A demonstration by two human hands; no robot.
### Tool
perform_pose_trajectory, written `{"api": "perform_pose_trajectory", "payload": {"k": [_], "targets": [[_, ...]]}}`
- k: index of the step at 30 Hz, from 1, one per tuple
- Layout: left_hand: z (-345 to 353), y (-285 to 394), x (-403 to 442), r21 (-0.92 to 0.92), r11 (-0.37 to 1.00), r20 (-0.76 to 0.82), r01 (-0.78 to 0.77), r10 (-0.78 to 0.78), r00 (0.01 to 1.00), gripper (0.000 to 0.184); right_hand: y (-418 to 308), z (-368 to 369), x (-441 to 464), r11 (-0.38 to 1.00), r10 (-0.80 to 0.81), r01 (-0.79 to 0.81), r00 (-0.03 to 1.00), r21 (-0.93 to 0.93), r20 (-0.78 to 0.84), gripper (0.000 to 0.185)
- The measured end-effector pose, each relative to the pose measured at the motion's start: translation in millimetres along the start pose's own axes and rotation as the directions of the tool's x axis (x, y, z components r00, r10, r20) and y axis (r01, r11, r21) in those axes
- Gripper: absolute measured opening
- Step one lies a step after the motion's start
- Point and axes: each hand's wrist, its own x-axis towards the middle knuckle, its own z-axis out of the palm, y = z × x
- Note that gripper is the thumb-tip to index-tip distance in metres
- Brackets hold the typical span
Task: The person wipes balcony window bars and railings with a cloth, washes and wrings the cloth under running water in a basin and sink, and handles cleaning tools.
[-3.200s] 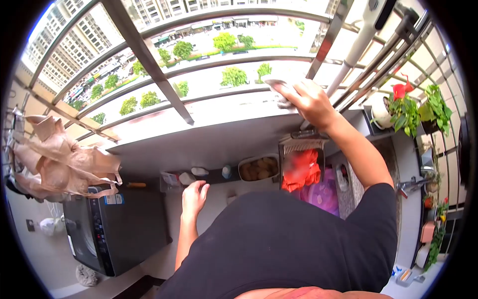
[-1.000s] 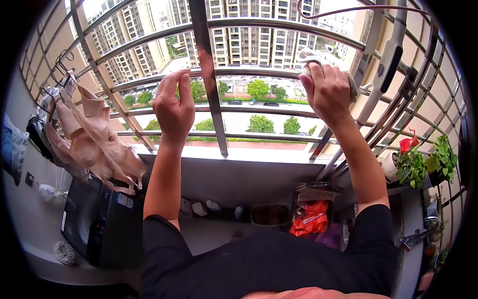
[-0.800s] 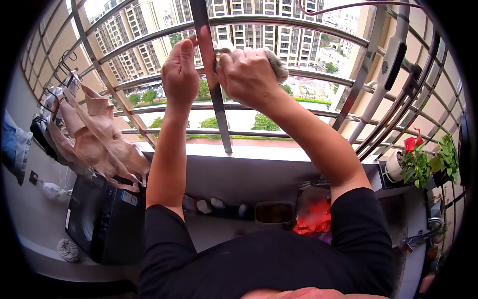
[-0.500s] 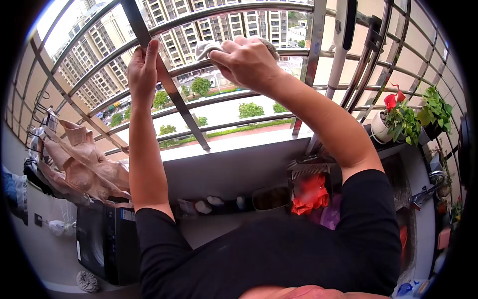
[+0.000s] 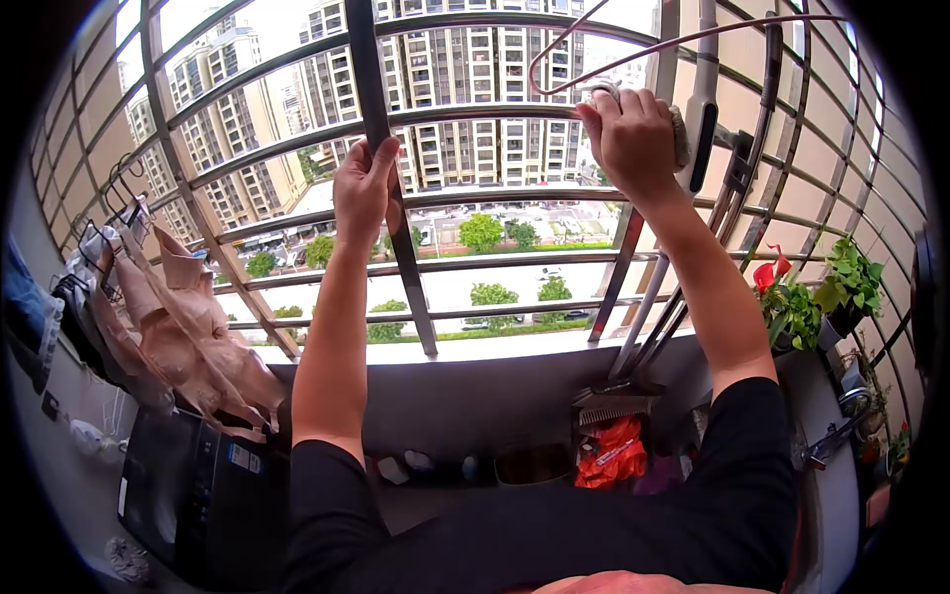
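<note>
A metal window grille of bars fills the space in front of me. My left hand [image 5: 363, 195] is closed around its upright post [image 5: 362, 69], with the thumb pointing up along the metal. To the right, my right hand [image 5: 633, 141] is wrapped over a greyish cloth [image 5: 680, 139]. That cloth is pressed on the upper horizontal bar [image 5: 495, 112], close to the right-hand upright. Part of the cloth sticks out on both sides of the fingers; the rest is hidden under the palm. A thin pinkish wire [image 5: 693, 42] hangs just above this hand.
Long-handled poles [image 5: 705, 119] lean against the grille beside my right hand. Potted plants [image 5: 792, 312] stand at the right. Beige garments [image 5: 188, 337] hang at the left above a black washing machine [image 5: 198, 495]. A red plastic bag [image 5: 612, 453] lies below the sill.
My right hand has slid the cloth rightward along the bar to near the right upright. My left hand still holds the post, now lower against it. The view has tilted up, showing the wire.
</note>
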Motion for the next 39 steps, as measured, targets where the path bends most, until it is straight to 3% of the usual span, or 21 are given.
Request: {"api": "perform_pose_trajectory", "payload": {"k": [2,4,8,10,11,14,16,22,23,24,25,26,28,30,32,34,36,38,39], "targets": [[0,-7,3,-0.023,0.999,-0.057,0.025,-0.026,0.998,0.038,-25,10,22,0.993,0.013,-0.009,1.000,0.120,-0.027,0.037],[-3,-7,6,-0.108,0.993,-0.024,0.044,-0.047,0.999,0.038,-68,15,46,0.961,-0.042,0.078,0.989,0.265,-0.140,0.036],[-14,-10,7,-0.163,0.982,0.055,0.091,-0.083,0.995,0.035,-171,21,89,0.922,-0.079,0.122,0.989,0.367,-0.129,0.034],[-23,-20,12,-0.143,0.982,0.090,0.127,-0.115,0.989,0.036,-198,19,109,0.943,0.037,-0.058,0.997,0.327,0.072,0.032],[-9,-2,4,-0.205,0.971,0.020,0.123,-0.122,0.992,0.032,-202,24,111,0.945,0.040,-0.054,0.998,0.324,0.050,0.032],[-8,-6,5,-0.136,0.990,0.010,0.031,-0.030,0.999,0.032,-176,26,89,0.908,-0.017,0.073,0.990,0.413,-0.137,0.028],[-5,7,-1,-0.103,0.992,0.017,0.071,-0.070,0.997,0.035,-143,17,68,0.895,-0.093,0.101,0.995,0.435,-0.041,0.024],[-11,2,3,-0.039,0.998,0.033,0.055,-0.054,0.998,0.040,10,2,-4,0.964,-0.189,0.195,0.981,0.179,-0.055,0.028],[-11,16,-3,0.101,0.994,0.038,0.050,-0.054,0.998,0.042,33,0,-11,0.950,-0.234,0.238,0.971,0.202,-0.042,0.026],[-5,31,-13,0.516,0.857,-0.079,-0.009,0.058,0.995,0.036,43,-15,-9,0.931,-0.291,0.290,0.956,0.223,-0.030,0.026],[1,41,-21,0.726,0.649,-0.077,-0.226,0.403,0.912,0.030,51,-20,-5,0.924,-0.309,0.317,0.948,0.212,-0.072,0.026],[8,53,-27,0.880,0.327,0.029,-0.345,0.687,0.726,0.028,55,-21,1,0.920,-0.317,0.335,0.941,0.202,-0.115,0.026],[42,96,-36,0.802,0.434,0.050,-0.410,0.636,0.770,0.033,61,-35,26,0.965,-0.223,0.244,0.957,0.099,-0.186,0.027],[81,112,-9,0.828,0.210,0.234,-0.520,0.714,0.660,0.050,69,-30,56,0.993,-0.097,0.109,0.966,0.036,-0.239,0.024],[110,103,32,0.817,0.048,0.364,-0.574,0.730,0.578,0.058,73,-16,82,0.996,-0.085,0.081,0.961,-0.026,-0.262,0.024],[121,92,66,0.770,-0.051,0.456,-0.636,0.742,0.492,0.051,74,9,89,0.984,-0.116,0.085,0.974,-0.160,-0.196,0.031],[120,97,84,0.717,-0.112,0.489,-0.688,0.784,0.382,0.033,72,16,96,0.992,-0.113,0.105,0.986,-0.070,-0.123,0.035],[106,106,83,0.746,-0.027,0.461,-0.665,0.742,0.487,0.027,64,15,96,1.000,-0.015,0.016,0.996,0.019,-0.084,0.032],[96,116,82,0.742,-0.060,0.455,-0.668,0.777,0.435,0.024,67,25,98,0.999,-0.034,0.039,0.986,0.027,-0.164,0.031]]}}
